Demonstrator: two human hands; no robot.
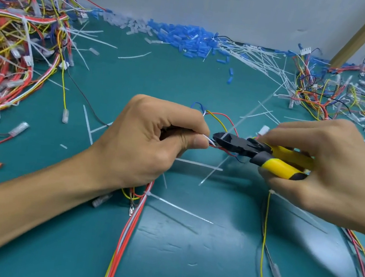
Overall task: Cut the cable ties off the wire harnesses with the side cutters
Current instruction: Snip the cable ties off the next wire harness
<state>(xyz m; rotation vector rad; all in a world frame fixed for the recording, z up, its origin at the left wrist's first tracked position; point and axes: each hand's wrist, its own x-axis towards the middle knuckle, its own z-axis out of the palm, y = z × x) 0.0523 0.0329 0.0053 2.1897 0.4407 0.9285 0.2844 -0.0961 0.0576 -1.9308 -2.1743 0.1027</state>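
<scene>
In the head view we grip the side cutters (pixel 257 153) in our right hand (pixel 328 169), fingers curled round the yellow-and-black handles. Their long axis lies almost level above the teal mat (pixel 182 257), and the black nose points left, just beside our left thumb. Our left hand (pixel 153 138) pinches the wire harness (pixel 129 237), whose thin red, yellow, blue and white wires loop at the nose, where a pale cable tie (pixel 212 171) slants across.
</scene>
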